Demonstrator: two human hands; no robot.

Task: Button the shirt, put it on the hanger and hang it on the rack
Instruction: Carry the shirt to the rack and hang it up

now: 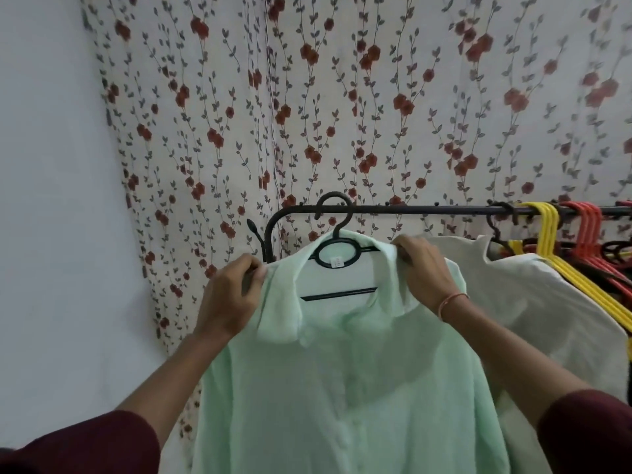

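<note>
A pale green shirt (342,388) hangs buttoned on a black hanger (337,258). The hanger's hook sits over the black rack bar (410,209) near the bar's left end. My left hand (229,295) pinches the shirt at its left shoulder, by the collar edge. My right hand (424,268) pinches the collar at the right shoulder. The hanger's lower crossbar shows inside the open neck.
A white shirt (533,302) hangs just right of the green one. Further right on the bar are yellow hangers (547,230) and red hangers (586,224). A floral curtain (342,97) hangs behind, with a plain wall (51,200) at the left.
</note>
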